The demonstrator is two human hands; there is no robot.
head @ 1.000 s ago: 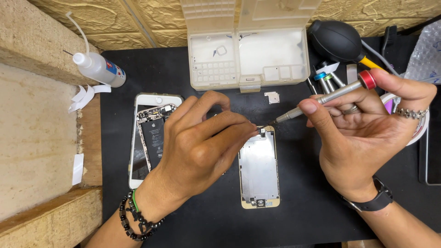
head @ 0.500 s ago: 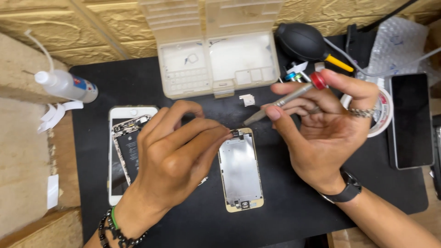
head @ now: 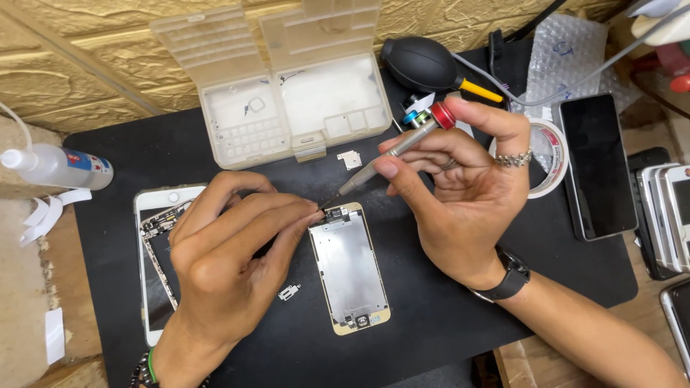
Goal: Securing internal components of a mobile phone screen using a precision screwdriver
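Your right hand (head: 467, 194) pinches the screwdriver (head: 392, 154), tip slanting down-left onto the screen panel (head: 350, 266)'s top edge. Your left hand (head: 230, 251), fingertips closed there, steadies it; the panel runs lengthwise toward you between both hands.

- My black mat (head: 460, 316) carries the screen panel (head: 351, 269) at its middle.
- Opened phone (head: 154, 251) near its left edge.
- Clear parts box (head: 287, 108) at its back edge.
- Tape roll (head: 550, 154) toward its right edge.
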